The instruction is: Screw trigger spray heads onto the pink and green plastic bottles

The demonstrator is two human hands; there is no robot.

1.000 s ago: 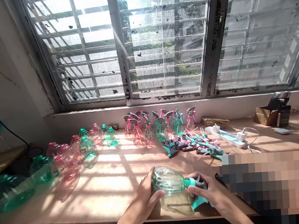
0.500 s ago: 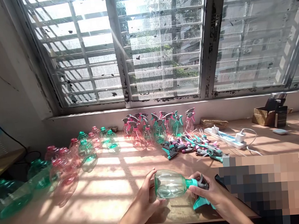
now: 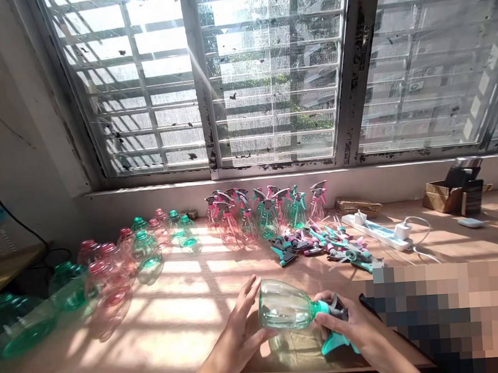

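Observation:
A clear green spray bottle (image 3: 285, 305) lies sideways above the near part of the table, its base to the left. At that base is my left hand (image 3: 242, 316), with fingers along the upper edge and thumb below. My right hand (image 3: 350, 321) is closed round the grey-and-teal spray head (image 3: 336, 341) at the bottle's neck. Some of the right fingers are hidden behind it. Beyond the hands lies a pile of loose spray heads (image 3: 320, 244) in grey, teal and pink.
Pink and green bottles without heads (image 3: 111, 279) stand at the left. Several spray bottles with heads (image 3: 267, 213) stand below the window (image 3: 268, 84). A white power strip (image 3: 376, 232), a cardboard box (image 3: 444, 197) and a dark flat object (image 3: 368, 303) are on the right.
The bottle has tilted slightly, its neck end a little lower. My left fingers are straighter and less wrapped round the base. The right hand keeps its hold on the spray head.

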